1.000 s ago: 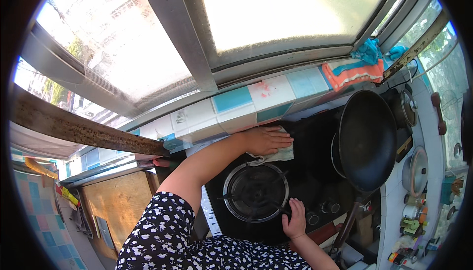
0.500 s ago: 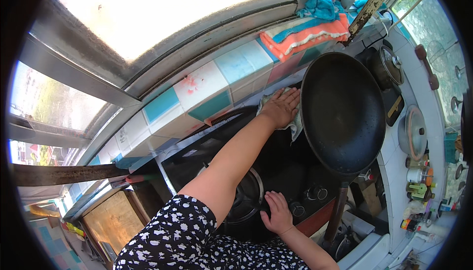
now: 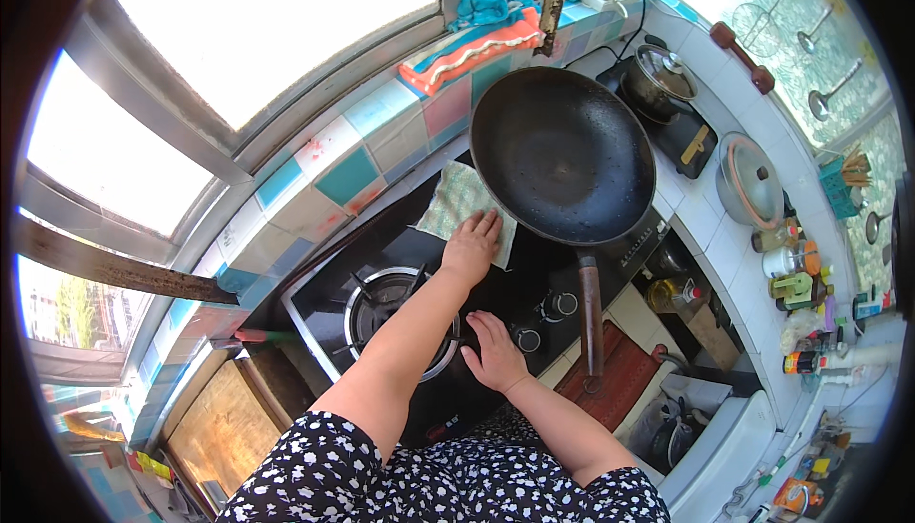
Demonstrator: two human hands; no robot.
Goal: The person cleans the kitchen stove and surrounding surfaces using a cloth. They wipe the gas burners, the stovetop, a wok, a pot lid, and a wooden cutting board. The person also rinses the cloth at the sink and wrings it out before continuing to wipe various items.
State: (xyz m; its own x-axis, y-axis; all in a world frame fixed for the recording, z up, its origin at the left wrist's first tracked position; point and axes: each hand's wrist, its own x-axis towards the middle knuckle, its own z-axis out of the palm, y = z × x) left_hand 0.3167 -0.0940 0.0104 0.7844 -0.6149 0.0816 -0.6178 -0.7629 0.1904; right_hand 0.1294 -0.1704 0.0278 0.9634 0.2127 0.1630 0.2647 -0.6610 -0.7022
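My left hand [image 3: 472, 248] lies flat on a pale green-and-white cloth [image 3: 452, 202], fingers stretched over its lower right part. The cloth is spread on a black glass gas stove [image 3: 329, 306], beside a large dark wok [image 3: 562, 156]. The wok's brown handle [image 3: 592, 323] points toward me. Near the right edge of the round burner [image 3: 374, 299] is my right hand [image 3: 496, 356], thumb and fingers apart, holding nothing. My left forearm passes over the burner and hides part of it. Two control knobs [image 3: 543, 321] sit just beyond my right hand.
A lidded pot [image 3: 658, 82] stands at the back right, near a glass-lidded bowl [image 3: 748, 180] and several bottles and jars [image 3: 796, 261]. Folded towels [image 3: 472, 51] lie on the tiled ledge [image 3: 329, 156] below the window. A wooden board [image 3: 224, 432] is at the left.
My left hand has drawn back toward me from beside the wok, and more of the cloth now shows spread out. My right hand stays by the burner. The view has shifted.
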